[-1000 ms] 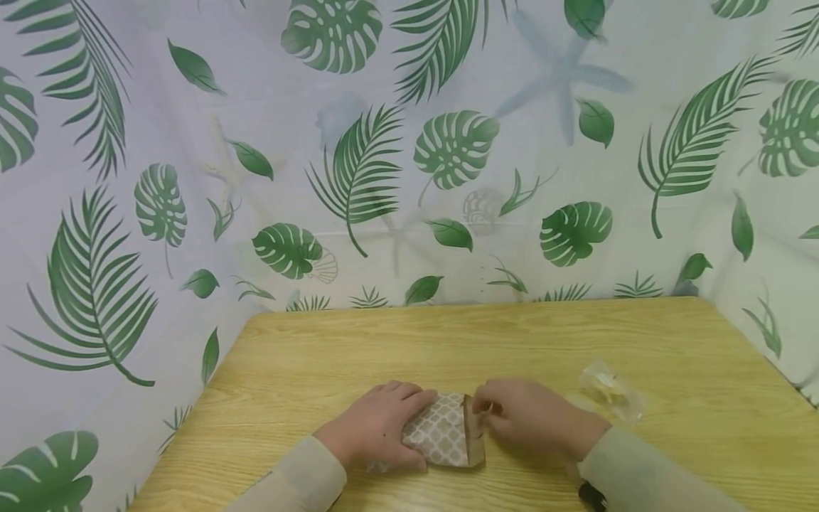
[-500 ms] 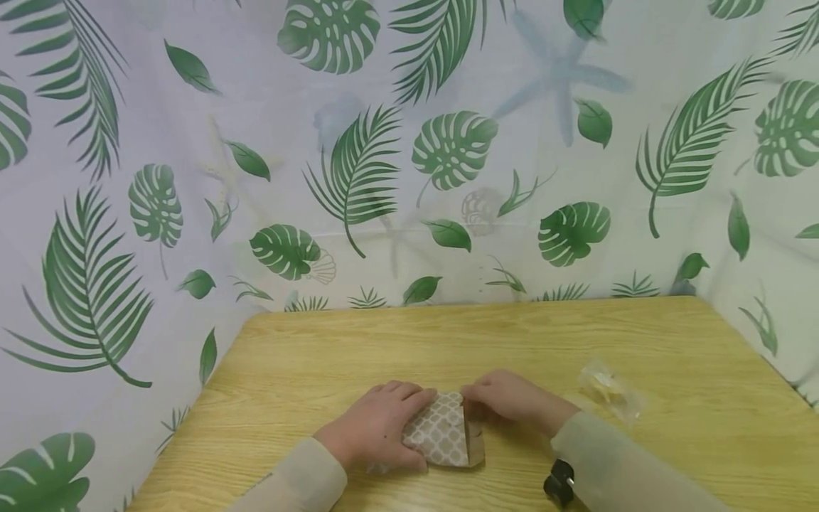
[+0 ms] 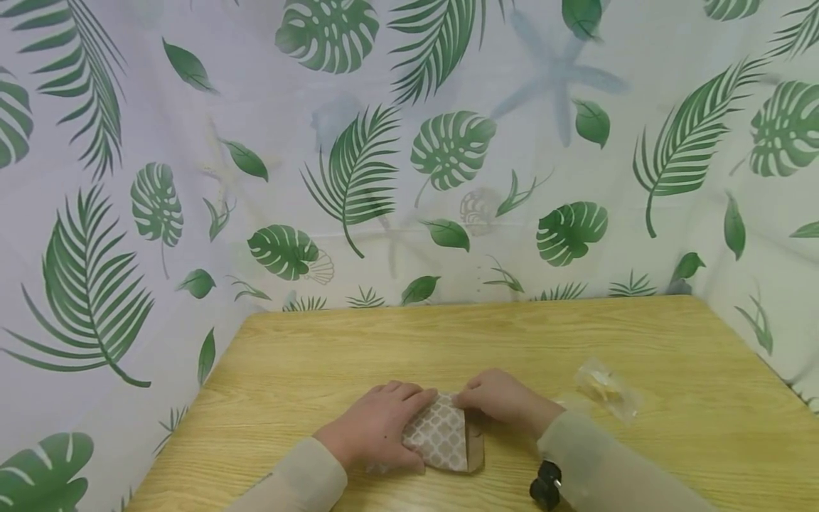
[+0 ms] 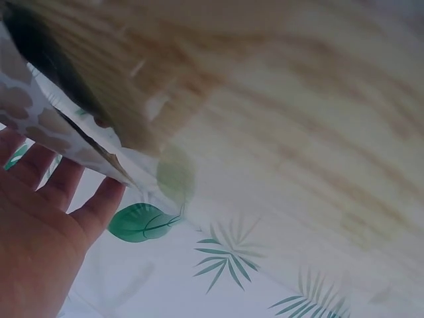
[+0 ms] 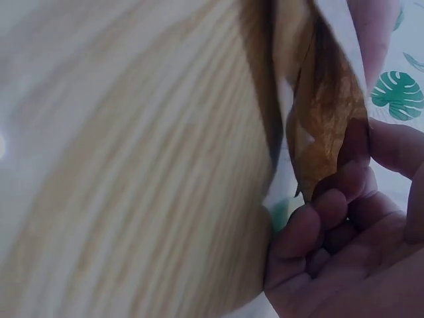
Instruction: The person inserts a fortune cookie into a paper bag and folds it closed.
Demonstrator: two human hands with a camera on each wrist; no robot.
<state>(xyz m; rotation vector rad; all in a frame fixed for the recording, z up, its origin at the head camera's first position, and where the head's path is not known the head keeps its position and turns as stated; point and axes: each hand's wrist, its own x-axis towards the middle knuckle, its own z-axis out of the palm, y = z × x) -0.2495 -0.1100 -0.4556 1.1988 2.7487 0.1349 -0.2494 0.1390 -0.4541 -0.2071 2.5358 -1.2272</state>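
Note:
A small brown paper bag (image 3: 438, 435) with a white lattice print lies on the table, its mouth facing right. My left hand (image 3: 377, 427) holds its left end, thumb on the near side and fingers along the far side. With thumb and fingertips, my right hand (image 3: 502, 398) pinches the far corner of the mouth. The right wrist view looks into the brown inside of the bag (image 5: 331, 126), beside the curled fingers of the right hand (image 5: 351, 232). In the left wrist view, fingertips of the left hand (image 4: 46, 232) meet the patterned paper.
A clear plastic packet (image 3: 606, 390) with something yellowish inside lies to the right on the wood-grain table (image 3: 333, 348). By the right sleeve sits a black device (image 3: 546, 486). A leaf-printed curtain (image 3: 409, 178) stands behind and at both sides.
My right hand has moved left from the mouth's brown flap to its far corner, pinching the paper there. The left hand has stayed on the bag.

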